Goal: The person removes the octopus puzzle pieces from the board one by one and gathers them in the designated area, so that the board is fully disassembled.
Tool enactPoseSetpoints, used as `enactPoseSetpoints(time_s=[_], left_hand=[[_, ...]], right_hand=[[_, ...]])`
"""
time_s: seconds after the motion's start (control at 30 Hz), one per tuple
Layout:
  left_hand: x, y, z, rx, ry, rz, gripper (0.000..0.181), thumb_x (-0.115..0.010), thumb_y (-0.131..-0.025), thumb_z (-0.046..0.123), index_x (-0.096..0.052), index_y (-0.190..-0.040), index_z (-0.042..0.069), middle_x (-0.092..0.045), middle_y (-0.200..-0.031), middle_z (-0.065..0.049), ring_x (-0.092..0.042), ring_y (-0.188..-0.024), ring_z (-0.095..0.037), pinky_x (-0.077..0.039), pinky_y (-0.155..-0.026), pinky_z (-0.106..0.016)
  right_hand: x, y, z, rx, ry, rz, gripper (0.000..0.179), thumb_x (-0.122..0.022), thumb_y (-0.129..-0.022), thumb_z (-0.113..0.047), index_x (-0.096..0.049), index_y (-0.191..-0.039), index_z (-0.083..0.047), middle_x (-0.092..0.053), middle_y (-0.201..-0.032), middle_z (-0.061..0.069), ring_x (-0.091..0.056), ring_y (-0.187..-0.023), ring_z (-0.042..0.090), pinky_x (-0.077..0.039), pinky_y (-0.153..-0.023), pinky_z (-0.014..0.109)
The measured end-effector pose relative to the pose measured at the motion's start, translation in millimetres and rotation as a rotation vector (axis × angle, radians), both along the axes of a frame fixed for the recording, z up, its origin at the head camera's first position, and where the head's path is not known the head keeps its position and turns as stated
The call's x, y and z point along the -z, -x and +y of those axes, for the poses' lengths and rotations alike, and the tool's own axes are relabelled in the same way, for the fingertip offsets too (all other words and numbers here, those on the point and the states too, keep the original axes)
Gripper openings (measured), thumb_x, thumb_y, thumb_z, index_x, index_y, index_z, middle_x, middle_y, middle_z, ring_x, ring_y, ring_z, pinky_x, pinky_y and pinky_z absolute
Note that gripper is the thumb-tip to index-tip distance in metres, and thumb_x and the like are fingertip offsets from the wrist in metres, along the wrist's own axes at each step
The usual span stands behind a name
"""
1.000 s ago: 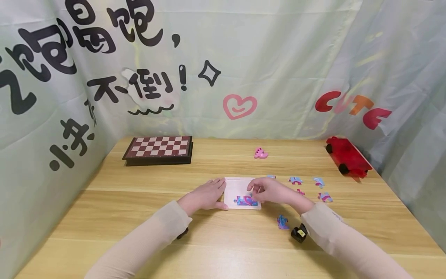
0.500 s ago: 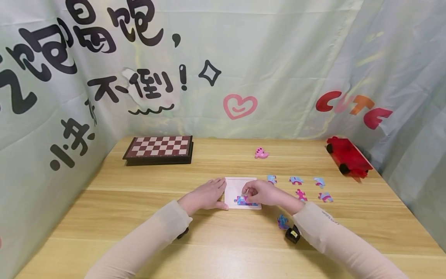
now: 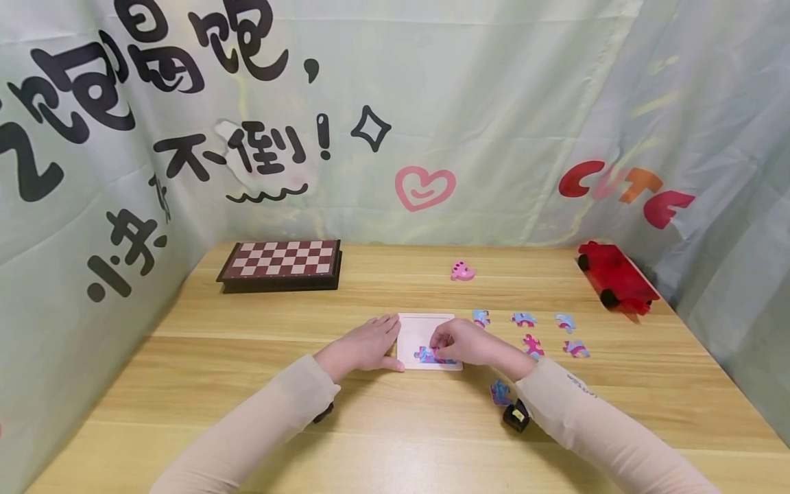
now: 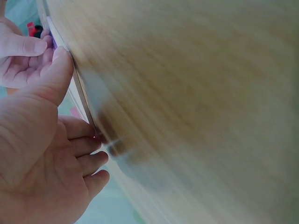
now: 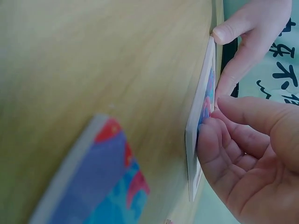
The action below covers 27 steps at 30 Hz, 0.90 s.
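A shallow white puzzle tray point(image 3: 415, 331) lies on the table, with joined blue, purple and pink jigsaw pieces point(image 3: 424, 355) along its near side. My left hand point(image 3: 363, 344) rests against the tray's left edge, fingers and thumb extended; the left wrist view has the thumb point(image 4: 60, 70) at the near corner. Over the tray's right half, my right hand point(image 3: 468, 341) bends its fingers and thumb around a jigsaw piece at the joined row. That piece is mostly hidden by the fingers. In the right wrist view, the right fingertips point(image 5: 208, 133) touch the picture surface.
Several loose jigsaw pieces point(image 3: 523, 320) lie right of the tray, and one blue-purple piece point(image 3: 500, 392) lies nearer, by the right wrist. Behind are a folded chessboard point(image 3: 280, 264), a pink spotted toy point(image 3: 461, 272) and a red toy car point(image 3: 617, 278). A printed curtain hangs behind the table.
My right hand has shifted left and slightly down over the tray, uncovering loose pieces to its right, then stays nearly still at the joined row. My left hand has not moved.
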<state>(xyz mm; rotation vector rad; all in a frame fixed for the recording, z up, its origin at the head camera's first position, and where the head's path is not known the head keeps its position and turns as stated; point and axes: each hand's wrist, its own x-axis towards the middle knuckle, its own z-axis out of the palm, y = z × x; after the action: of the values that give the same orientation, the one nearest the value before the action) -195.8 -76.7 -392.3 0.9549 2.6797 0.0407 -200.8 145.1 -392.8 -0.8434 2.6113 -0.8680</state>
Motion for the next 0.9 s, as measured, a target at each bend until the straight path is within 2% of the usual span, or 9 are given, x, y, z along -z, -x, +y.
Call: enactPoseSetpoints(time_s=[0.23, 0.47, 0.57, 0.7, 0.9], left_hand=[[-0.2, -0.4, 0.9, 0.003, 0.012, 0.013, 0.084, -0.05, -0.087, 0.054, -0.027, -0.142, -0.005, -0.018, -0.149, -0.017, -0.017, -0.136, -0.028, -0.016, -0.109, -0.038], [-1.0, -0.4, 0.4, 0.004, 0.007, 0.009, 0.085, -0.05, -0.087, 0.055, -0.026, -0.142, -0.005, -0.018, -0.149, -0.018, -0.017, -0.136, -0.029, -0.016, -0.11, -0.038], [-1.1, -0.4, 0.2, 0.001, 0.011, 0.006, 0.085, -0.05, -0.086, 0.055, -0.025, -0.142, -0.005, -0.017, -0.149, -0.018, -0.017, -0.136, -0.029, -0.015, -0.11, -0.038], [-0.6, 0.0, 0.1, -0.001, 0.017, 0.002, 0.086, -0.049, -0.086, 0.055, -0.025, -0.142, -0.005, -0.017, -0.149, -0.017, -0.017, -0.136, -0.028, -0.015, -0.11, -0.038], [-0.1, -0.2, 0.2, 0.001, 0.017, 0.005, 0.085, -0.049, -0.087, 0.055, -0.025, -0.142, -0.004, -0.017, -0.149, -0.017, -0.017, -0.136, -0.028, -0.015, -0.11, -0.038]], right_hand=[[-0.8, -0.5, 1, 0.026, 0.04, -0.022, 0.005, -0.066, -0.082, -0.004, -0.063, -0.081, -0.008, -0.057, -0.073, -0.005, -0.05, -0.064, 0.01, -0.044, -0.057, 0.024], [0.9, -0.7, 4, 0.058, 0.101, -0.064, 0.006, -0.064, -0.084, -0.003, -0.061, -0.082, -0.008, -0.056, -0.072, -0.002, -0.05, -0.058, 0.01, -0.043, -0.049, 0.023], [2.2, -1.0, 4, 0.059, 0.111, -0.055, 0.007, -0.064, -0.083, -0.002, -0.062, -0.081, -0.008, -0.055, -0.07, -0.003, -0.049, -0.057, 0.01, -0.042, -0.049, 0.022], [2.0, -1.8, 5, 0.057, 0.13, -0.088, 0.008, -0.062, -0.084, -0.002, -0.062, -0.079, -0.007, -0.056, -0.067, -0.002, -0.049, -0.054, 0.01, -0.042, -0.048, 0.022], [-5.7, -3.1, 12, 0.077, 0.188, -0.142, 0.005, -0.06, -0.085, -0.001, -0.061, -0.081, -0.003, -0.056, -0.068, 0.002, -0.049, -0.056, 0.012, -0.042, -0.047, 0.021]])
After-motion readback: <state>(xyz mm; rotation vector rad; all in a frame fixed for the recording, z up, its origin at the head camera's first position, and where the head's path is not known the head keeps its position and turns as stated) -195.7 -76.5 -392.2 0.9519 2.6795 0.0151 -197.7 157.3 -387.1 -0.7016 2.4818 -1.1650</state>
